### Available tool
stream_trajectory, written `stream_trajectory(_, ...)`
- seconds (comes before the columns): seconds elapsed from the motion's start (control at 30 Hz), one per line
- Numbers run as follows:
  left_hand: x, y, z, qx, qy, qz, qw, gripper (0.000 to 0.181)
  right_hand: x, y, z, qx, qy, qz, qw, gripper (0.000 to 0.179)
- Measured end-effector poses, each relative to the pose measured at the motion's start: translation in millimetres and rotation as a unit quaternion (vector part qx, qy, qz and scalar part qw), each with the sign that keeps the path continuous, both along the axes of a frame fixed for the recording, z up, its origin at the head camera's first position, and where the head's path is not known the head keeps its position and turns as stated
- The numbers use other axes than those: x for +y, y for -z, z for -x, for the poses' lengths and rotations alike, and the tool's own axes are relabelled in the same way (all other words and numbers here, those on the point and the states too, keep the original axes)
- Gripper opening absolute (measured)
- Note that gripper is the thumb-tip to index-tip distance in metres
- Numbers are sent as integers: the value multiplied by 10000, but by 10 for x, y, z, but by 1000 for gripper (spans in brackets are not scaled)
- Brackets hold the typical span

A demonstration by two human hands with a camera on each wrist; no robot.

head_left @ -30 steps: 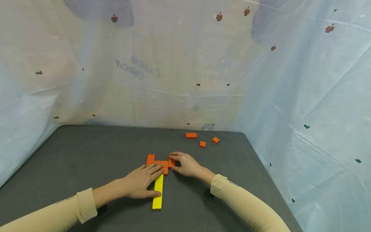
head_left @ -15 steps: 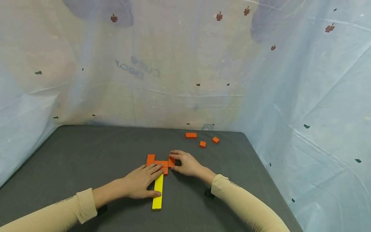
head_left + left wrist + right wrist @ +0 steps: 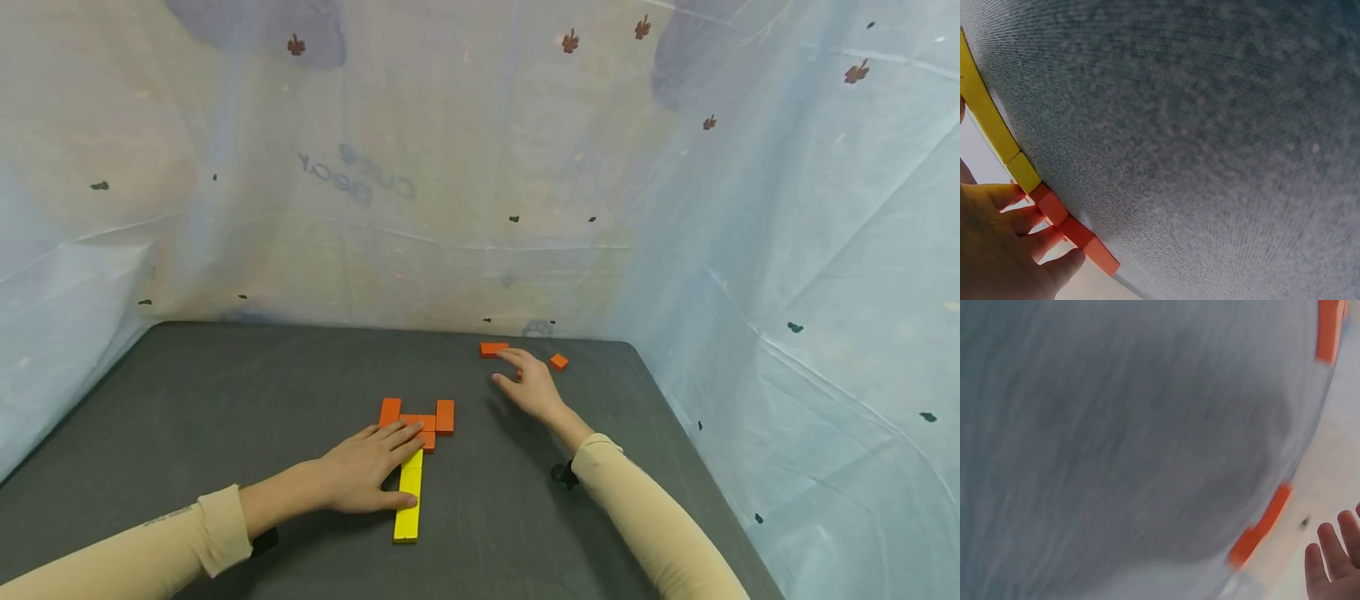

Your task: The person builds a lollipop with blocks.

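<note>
My left hand [image 3: 363, 473] lies with fairly straight fingers on a flat layout of blocks. Its fingertips rest on the orange blocks [image 3: 427, 422] and its thumb on the yellow strip [image 3: 407, 525], which points toward me. An upright-lying orange block [image 3: 446, 417] closes the right end of the orange row, and another orange block [image 3: 390, 412] the left end. My right hand [image 3: 534, 387] hovers with spread fingers and holds nothing. Its fingertips overlap the far orange block [image 3: 489, 349] in the head view. In the left wrist view the fingers [image 3: 1041, 240] touch the orange blocks [image 3: 1054, 208].
A small orange block [image 3: 558, 362] sits right of my right hand; another [image 3: 519, 374] is mostly hidden behind it. The dark grey table [image 3: 262, 383] ends at a pale printed sheet [image 3: 420, 250] hanging behind and at the sides.
My right hand has let go of the orange block at the right end of the row and moved away, toward the far right blocks. The left hand has stayed in place.
</note>
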State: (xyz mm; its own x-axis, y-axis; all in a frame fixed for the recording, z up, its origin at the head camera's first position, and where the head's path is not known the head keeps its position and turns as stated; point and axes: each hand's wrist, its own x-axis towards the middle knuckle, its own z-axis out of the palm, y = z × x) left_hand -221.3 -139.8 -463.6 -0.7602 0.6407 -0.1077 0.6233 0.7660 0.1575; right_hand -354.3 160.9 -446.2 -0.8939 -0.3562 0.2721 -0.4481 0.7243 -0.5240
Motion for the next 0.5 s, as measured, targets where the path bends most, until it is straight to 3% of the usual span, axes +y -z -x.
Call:
stream_trajectory(0.27,5,1,-2,-39,-40,54,10000,92,404,125,271,-198,855,-96,9961,47)
stream_trajectory(0.5,6,8,9,-30,-72,98,9999,93,519,207,355,-468,1077,-506,9918,48)
